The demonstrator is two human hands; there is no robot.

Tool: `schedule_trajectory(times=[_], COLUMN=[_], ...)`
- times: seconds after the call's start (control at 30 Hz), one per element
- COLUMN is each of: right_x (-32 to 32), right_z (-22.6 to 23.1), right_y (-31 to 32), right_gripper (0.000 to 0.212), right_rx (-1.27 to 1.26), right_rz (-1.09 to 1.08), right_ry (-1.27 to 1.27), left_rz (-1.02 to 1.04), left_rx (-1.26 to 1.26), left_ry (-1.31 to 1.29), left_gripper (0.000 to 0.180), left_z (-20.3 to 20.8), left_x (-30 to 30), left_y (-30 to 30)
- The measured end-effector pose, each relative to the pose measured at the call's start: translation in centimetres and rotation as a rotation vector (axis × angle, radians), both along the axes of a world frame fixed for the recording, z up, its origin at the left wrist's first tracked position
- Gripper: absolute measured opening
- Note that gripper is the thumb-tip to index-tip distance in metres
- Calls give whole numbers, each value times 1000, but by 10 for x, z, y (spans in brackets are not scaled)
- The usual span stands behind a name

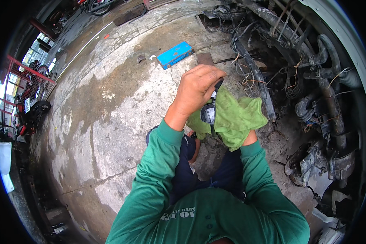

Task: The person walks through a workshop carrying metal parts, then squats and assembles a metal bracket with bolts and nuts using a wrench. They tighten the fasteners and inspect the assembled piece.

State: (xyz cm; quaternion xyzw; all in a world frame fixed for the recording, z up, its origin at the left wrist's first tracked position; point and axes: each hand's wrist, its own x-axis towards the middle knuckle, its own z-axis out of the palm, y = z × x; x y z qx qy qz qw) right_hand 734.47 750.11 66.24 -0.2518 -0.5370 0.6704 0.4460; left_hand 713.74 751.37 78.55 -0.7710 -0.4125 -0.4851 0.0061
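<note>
A black wristwatch (208, 113) hangs in front of me, its strap running up to my left hand (195, 89). The fingers of that hand are closed in a pinch on the upper end of the strap. Against the watch lies a green cloth (242, 116), bunched over my right hand (250, 138). Only the wrist of this hand shows. The cloth is held up by it and covers its fingers. The lower strap end passes along the cloth's left edge.
A blue metal box (175, 55) lies on the stained concrete floor (118, 101) ahead, beside a flat brown piece (205, 59). Vehicle pipes and loose wires (321, 81) crowd the right side. Motorcycles (30, 116) stand at the far left near a red mesh frame.
</note>
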Motion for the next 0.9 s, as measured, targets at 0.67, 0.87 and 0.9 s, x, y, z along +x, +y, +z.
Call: schedule_trajectory(times=[0.67, 0.87, 0.9], right_x=[1, -5, -7], right_z=[-32, 16, 25], right_y=[-9, -34, -36], right_gripper=[37, 42, 36], right_rx=[-780, -631, -641], right_rz=[434, 170, 134], right_ry=[465, 262, 291], left_rz=[-10, 8, 25], left_rx=[-104, -141, -145], left_ry=[132, 97, 90], left_gripper=[30, 25, 21], left_z=[-6, -4, -4], left_x=[10, 6, 3], left_y=[-2, -2, -1])
